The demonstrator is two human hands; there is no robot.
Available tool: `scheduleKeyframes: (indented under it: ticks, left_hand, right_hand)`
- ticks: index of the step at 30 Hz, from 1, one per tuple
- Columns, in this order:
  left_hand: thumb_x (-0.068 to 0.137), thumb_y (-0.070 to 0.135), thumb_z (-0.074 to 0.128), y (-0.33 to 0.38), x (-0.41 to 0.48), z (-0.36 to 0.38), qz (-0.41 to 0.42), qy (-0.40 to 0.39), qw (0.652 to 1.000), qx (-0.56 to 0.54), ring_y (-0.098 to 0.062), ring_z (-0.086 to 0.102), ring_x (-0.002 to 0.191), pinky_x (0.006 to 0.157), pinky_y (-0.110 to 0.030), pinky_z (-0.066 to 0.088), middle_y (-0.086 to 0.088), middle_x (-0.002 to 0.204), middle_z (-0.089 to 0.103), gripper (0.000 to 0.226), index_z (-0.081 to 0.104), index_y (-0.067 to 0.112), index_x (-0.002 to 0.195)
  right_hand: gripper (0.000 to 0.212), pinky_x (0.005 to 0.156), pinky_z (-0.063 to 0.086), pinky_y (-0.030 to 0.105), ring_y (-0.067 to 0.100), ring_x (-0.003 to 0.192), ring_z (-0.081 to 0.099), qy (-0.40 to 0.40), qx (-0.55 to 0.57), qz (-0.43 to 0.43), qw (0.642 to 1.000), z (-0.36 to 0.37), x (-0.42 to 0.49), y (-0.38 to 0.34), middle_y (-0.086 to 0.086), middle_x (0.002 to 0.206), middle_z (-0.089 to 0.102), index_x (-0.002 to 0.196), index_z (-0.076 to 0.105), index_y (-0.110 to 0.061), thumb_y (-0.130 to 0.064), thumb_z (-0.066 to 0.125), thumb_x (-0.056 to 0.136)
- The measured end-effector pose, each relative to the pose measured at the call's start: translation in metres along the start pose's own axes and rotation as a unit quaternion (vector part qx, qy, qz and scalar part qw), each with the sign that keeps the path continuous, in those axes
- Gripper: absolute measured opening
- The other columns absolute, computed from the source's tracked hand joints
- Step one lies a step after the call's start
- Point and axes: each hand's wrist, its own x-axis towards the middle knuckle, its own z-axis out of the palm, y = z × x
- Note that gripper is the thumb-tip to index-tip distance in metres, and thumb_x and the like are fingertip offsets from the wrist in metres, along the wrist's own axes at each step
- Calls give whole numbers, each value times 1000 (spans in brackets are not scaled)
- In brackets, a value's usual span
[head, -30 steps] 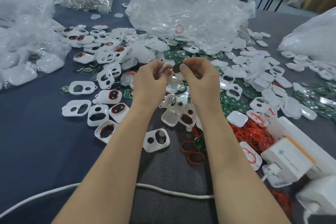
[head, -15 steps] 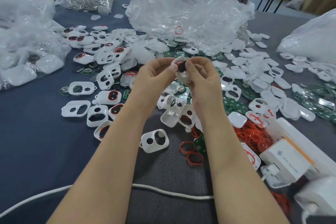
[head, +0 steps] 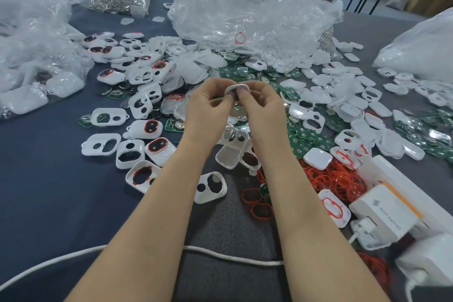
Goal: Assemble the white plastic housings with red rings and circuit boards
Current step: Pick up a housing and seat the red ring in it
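Housing (head: 235, 88) between hands (head: 208, 108) (head: 266, 108); red ring (head: 240, 37) in bag (head: 269, 7)

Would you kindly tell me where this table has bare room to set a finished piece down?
The bare blue cloth at near left, bordered by the white cable and the loose housings, is widest. A small grey patch lies between the forearms. Crowded: beneath the left hand and right hand pinching a white housing; red rings and circuit boards rightward.
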Motion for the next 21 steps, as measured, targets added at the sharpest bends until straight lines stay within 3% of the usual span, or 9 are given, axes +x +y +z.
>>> scheduleKeyframes:
  ticks: [5,8,10,13,17,21]
  left_hand:
    - [92,3,56,-1,-2,1,22,15,996,87,-6,66,77,75,-19,53,10,83,68,19,65,19,94]
    - [93,4,56,-2,-4,2,2,1,995,105,-7,67,72,68,-17,51,3,81,71,18,61,22,94]
    - [93,5,55,-2,-5,3,-9,10,993,114,-3,64,63,60,-13,47,3,77,70,20,58,24,89]
    - [92,7,57,0,-4,2,-7,63,989,133,-3,58,55,56,-17,43,7,69,66,13,58,21,90]
    - [89,10,62,2,-1,-5,-5,140,983,118,-9,61,61,65,-26,49,6,68,65,6,62,16,89]
    - [94,13,58,6,-3,-1,-30,104,994,12,-8,62,68,71,-27,52,5,72,66,10,64,14,87]
  right_hand:
    - [11,74,56,36,11,73,63,33,-94,-61,993,2,-4,1,-3,79,67,83,62,-19,-12,63,91]
    - [8,77,56,39,16,77,66,44,-116,-58,991,4,-5,3,0,82,68,84,64,-18,-12,63,90]
    - [6,79,52,29,15,80,63,52,-154,-80,983,6,-6,5,5,92,67,95,68,-13,-13,63,90]
    - [17,80,36,6,15,94,54,64,-240,-169,954,13,-12,5,7,106,59,106,66,-9,-8,59,91]
    - [17,82,29,7,24,102,53,26,-319,-243,916,19,-16,4,9,106,64,101,71,-3,-6,59,90]
    - [23,87,31,7,21,106,55,-5,-316,-241,918,20,-13,4,8,112,65,111,69,-4,-10,58,92]
